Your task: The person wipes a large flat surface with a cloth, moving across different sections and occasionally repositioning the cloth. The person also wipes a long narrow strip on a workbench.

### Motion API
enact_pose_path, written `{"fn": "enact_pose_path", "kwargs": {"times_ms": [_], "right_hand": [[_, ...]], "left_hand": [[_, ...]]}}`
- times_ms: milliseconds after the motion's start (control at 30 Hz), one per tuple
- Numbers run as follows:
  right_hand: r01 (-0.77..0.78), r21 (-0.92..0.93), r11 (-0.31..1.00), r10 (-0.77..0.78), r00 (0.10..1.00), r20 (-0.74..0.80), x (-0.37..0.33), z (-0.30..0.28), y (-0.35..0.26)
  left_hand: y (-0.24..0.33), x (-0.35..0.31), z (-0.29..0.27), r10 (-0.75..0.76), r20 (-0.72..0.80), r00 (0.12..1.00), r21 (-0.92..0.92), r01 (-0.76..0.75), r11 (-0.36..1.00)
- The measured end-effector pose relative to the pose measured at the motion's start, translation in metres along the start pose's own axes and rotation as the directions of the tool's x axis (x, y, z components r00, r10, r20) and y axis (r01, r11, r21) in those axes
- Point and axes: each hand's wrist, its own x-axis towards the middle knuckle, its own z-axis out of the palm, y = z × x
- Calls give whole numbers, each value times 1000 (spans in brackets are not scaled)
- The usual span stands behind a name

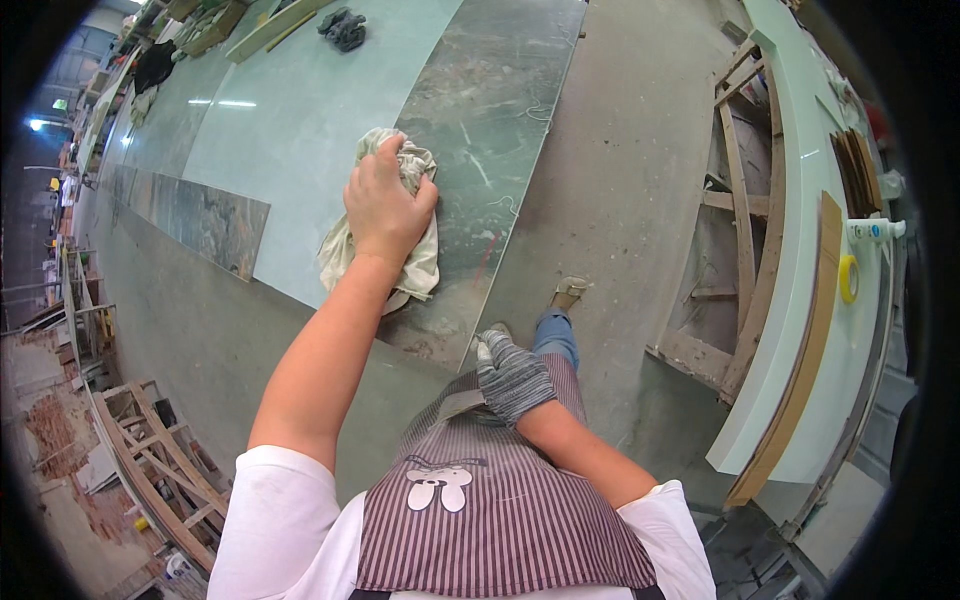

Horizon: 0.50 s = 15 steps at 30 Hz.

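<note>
My bare left hand [386, 208] grips a crumpled, pale cream rag [338, 248], its fingers curled into the folds. The rag rests where a dark grey-green, marble-patterned slab [475, 130] meets a pale, glossy greenish panel [300, 120]. My right hand [513, 376] wears a grey knitted glove and sits close to my body, by the slab's near corner and the front of my striped apron [520, 520]. Its fingers are curled; what they hold, if anything, is hidden.
A dark bunched cloth [343, 30] lies on the panel's far end. Another patterned slab [205, 215] is at left. On the right, a pale bench top [735, 430] carries a cardboard strip [800, 385], yellow tape [849, 279] and a white bottle [875, 230]. Wooden frames [740, 210] stand beneath.
</note>
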Motion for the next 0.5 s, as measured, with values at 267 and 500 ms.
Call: {"fn": "enact_pose_path", "kwargs": {"times_ms": [267, 500], "right_hand": [[-23, -27, 999, 23, 1000, -12, 0, 4, -1], [112, -38, 993, -85, 901, 426, -29, 32, 22]], "left_hand": [[-1, 1, 3, 15, -25, 1000, -17, -15, 1000], [2, 0, 2, 24, -43, 999, -17, -24, 1000]]}}
